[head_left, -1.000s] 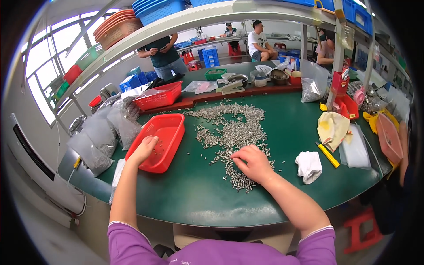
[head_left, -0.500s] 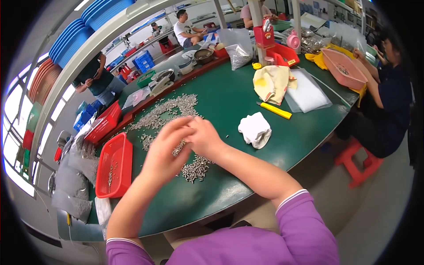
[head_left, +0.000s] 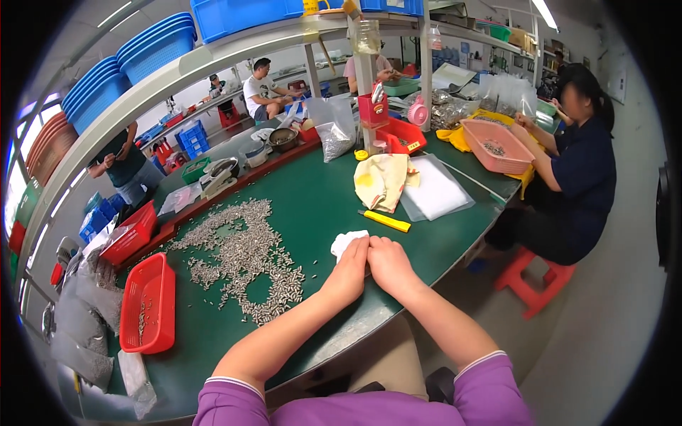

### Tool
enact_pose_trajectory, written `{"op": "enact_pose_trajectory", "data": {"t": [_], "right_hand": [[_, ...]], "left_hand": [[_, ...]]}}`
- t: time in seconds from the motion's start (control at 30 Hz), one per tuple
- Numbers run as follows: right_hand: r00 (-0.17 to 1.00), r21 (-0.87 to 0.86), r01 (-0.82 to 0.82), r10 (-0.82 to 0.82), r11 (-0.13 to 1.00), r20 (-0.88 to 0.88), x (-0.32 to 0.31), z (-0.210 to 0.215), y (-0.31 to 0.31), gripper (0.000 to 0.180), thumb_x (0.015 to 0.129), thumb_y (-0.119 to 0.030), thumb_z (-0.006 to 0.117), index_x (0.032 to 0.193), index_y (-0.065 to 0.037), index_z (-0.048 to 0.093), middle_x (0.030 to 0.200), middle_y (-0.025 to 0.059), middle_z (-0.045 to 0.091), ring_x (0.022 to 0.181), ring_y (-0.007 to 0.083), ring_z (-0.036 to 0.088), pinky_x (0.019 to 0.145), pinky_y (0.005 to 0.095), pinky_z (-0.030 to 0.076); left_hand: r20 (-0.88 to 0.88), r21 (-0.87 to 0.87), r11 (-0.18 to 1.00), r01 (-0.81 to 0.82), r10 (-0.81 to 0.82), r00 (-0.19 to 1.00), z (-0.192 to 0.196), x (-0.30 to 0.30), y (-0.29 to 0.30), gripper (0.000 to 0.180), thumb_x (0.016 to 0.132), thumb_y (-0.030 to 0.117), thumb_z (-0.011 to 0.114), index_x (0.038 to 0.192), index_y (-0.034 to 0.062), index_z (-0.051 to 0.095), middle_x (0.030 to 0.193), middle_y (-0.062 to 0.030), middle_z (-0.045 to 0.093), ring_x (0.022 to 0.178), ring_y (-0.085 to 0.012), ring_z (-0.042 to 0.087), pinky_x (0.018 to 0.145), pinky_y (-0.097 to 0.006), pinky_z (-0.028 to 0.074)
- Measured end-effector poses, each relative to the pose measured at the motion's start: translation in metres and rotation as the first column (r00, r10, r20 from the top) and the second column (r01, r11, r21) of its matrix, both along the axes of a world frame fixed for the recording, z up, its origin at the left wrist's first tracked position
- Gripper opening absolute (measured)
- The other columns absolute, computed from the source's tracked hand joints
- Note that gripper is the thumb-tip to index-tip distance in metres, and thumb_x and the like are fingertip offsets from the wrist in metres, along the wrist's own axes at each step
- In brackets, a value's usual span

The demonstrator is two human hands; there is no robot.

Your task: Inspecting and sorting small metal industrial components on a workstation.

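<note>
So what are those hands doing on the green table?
Both hands are pressed together at a white cloth on the table: left hand, right hand. A heap of small metal bits lies to their left, with a red tray beyond. Another person sits at a pink tray.

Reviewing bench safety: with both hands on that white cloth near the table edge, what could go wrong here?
1. The white cloth lies close to the table edge under both hands, left hand and right hand; a tug could drop it.
2. The metal parts lie loose beside the left forearm; a sweep may scatter them.
3. The yellow knife lies just beyond the hands; its blade state is unclear.
</note>
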State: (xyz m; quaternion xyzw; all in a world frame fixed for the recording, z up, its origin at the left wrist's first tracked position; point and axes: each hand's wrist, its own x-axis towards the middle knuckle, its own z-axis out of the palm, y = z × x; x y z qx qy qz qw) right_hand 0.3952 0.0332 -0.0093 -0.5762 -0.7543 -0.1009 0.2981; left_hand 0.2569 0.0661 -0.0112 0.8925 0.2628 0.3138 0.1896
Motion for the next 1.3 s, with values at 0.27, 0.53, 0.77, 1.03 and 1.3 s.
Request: {"op": "enact_pose_trajectory", "data": {"t": [0.27, 0.53, 0.77, 1.03, 1.3], "right_hand": [[0.994, -0.111, 0.104, -0.100, 0.988, 0.040, -0.006, 0.004, -0.017, 0.030, 0.081, -0.023, 0.063, 0.106, -0.005, 0.062, 0.095, 0.0089, 0.055, 0.090, 0.0269, 0.057, 0.072, 0.0413, 0.048], [0.996, -0.079, 0.090, -0.088, 0.993, 0.035, -0.004, 0.004, -0.004, 0.018, 0.079, -0.018, 0.065, 0.090, -0.004, 0.066, 0.088, 0.0113, 0.057, 0.085, 0.0295, 0.057, 0.069, 0.0427, 0.047], [0.994, 0.034, 0.066, -0.063, 0.997, -0.091, -0.008, 0.005, -0.002, 0.015, 0.074, -0.014, 0.068, 0.069, -0.004, 0.057, 0.079, 0.0121, 0.056, 0.076, 0.0322, 0.058, 0.067, 0.0451, 0.048], [0.985, 0.099, -0.023, 0.040, 0.995, -0.170, -0.010, 0.015, -0.026, 0.015, 0.073, -0.012, 0.071, 0.080, -0.003, 0.061, 0.082, 0.0143, 0.056, 0.083, 0.0348, 0.057, 0.070, 0.0458, 0.047], [1.000, 0.077, -0.001, 0.001, 0.997, -0.001, -0.010, 0.006, -0.024, 0.009, 0.075, -0.007, 0.065, 0.072, -0.003, 0.058, 0.077, 0.0125, 0.054, 0.075, 0.0325, 0.055, 0.065, 0.0447, 0.045]], "left_hand": [[-0.227, 0.238, 0.964, -0.116, 0.171, 0.959, -0.004, -0.019, -0.007, 0.044, 0.087, 0.006, 0.051, 0.128, -0.0069, 0.045, 0.138, -0.0274, 0.040, 0.130, -0.0410, 0.038, 0.108, -0.043, 0.034], [-0.062, 0.314, 0.944, -0.098, 0.123, 0.990, 0.003, -0.015, 0.003, 0.009, 0.078, 0.003, 0.055, 0.082, -0.0040, 0.058, 0.103, -0.0208, 0.060, 0.103, -0.0391, 0.056, 0.089, -0.040, 0.048], [0.073, 0.239, 0.961, -0.137, 0.123, 0.990, 0.002, -0.013, 0.000, 0.006, 0.076, 0.004, 0.054, 0.080, -0.0012, 0.052, 0.081, -0.0179, 0.053, 0.082, -0.0362, 0.055, 0.071, -0.043, 0.047], [0.074, 0.299, 0.952, -0.065, 0.045, 0.996, 0.013, -0.016, -0.002, 0.034, 0.081, 0.006, 0.052, 0.114, -0.0035, 0.055, 0.125, -0.0223, 0.052, 0.115, -0.0356, 0.052, 0.095, -0.040, 0.046], [-0.112, 0.079, 0.993, -0.083, 0.092, 0.989, -0.006, -0.016, -0.005, 0.018, 0.081, 0.008, 0.050, 0.085, -0.0051, 0.062, 0.116, -0.0190, 0.056, 0.112, -0.0321, 0.054, 0.089, -0.036, 0.050]]}}
